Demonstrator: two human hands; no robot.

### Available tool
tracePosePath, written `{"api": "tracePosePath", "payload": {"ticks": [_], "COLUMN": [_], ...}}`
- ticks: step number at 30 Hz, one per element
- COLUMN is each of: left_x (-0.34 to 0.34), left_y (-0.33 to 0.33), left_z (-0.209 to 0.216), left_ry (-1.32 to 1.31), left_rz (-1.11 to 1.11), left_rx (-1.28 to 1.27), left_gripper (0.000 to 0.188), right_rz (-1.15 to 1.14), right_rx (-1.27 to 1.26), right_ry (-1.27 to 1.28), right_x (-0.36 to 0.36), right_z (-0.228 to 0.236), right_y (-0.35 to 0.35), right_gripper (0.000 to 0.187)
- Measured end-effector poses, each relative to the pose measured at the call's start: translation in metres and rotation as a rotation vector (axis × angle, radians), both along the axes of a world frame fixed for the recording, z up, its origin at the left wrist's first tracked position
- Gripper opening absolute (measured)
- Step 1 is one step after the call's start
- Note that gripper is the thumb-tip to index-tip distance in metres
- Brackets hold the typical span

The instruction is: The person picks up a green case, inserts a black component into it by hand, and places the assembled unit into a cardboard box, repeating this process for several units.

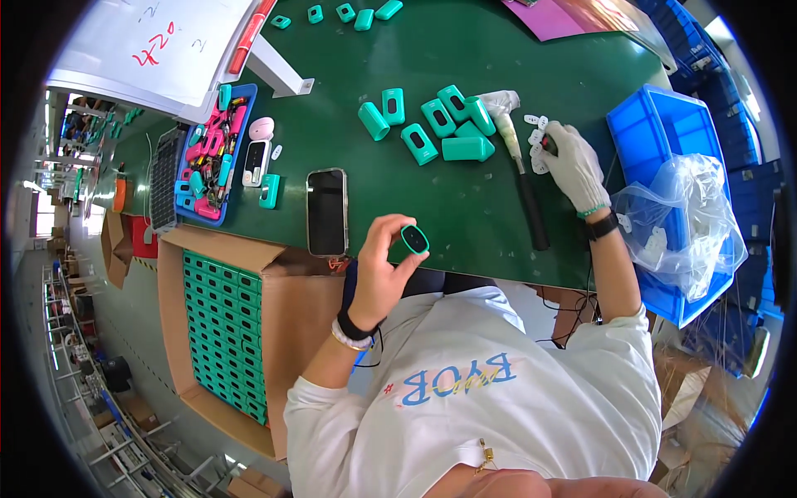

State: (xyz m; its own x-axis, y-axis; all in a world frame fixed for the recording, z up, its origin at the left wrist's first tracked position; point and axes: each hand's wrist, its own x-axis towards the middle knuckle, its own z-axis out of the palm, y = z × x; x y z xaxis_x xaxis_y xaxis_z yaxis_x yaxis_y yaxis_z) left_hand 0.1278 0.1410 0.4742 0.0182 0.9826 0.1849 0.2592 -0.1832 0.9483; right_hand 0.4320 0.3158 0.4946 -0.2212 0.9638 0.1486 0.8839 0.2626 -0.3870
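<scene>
Between the thumb and fingers of my bare left hand is a small teal casing, its dark oval end facing up, over the table's near edge. My right hand wears a white glove and reaches to a cluster of small white oval pieces. Its fingertips are pinched together by these pieces, with a small dark and red spot at them that I cannot make out. Just left of that hand lies a hammer with a black handle and a wrapped white head. Several teal casings lie beyond, in a loose group.
A phone lies left of my left hand. Further left are a white device and a blue tray of pink and teal parts. A cardboard box holds rows of teal casings. At right stands a blue crate with a clear bag.
</scene>
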Motion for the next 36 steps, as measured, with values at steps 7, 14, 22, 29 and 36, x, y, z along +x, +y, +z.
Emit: {"api": "tracePosePath", "payload": {"ticks": [7,14,22,29,36], "left_x": [0.007,0.007,0.028,0.033,0.031], "left_y": [-0.012,-0.009,-0.013,-0.016,-0.026], "left_z": [0.001,-0.003,-0.015,-0.007,-0.014], "left_ry": [0.025,0.013,-0.175,0.206,0.212], "left_rz": [0.018,0.020,0.045,0.180,0.250], "left_rx": [-0.001,0.030,0.146,0.309,0.295], "left_gripper": [0.048,0.049,0.048,0.047,0.052], "right_rz": [0.076,0.115,0.264,0.494,0.436], "right_rx": [-0.014,0.073,-0.434,-0.275,-0.176], "right_ry": [-0.148,-0.083,0.606,0.464,0.315], "right_x": [-0.008,0.002,-0.072,-0.094,-0.103], "right_z": [-0.003,0.012,0.080,0.067,0.053], "right_y": [0.011,0.000,-0.097,-0.124,-0.140], "right_gripper": [0.009,0.010,0.024,0.031,0.040]}}
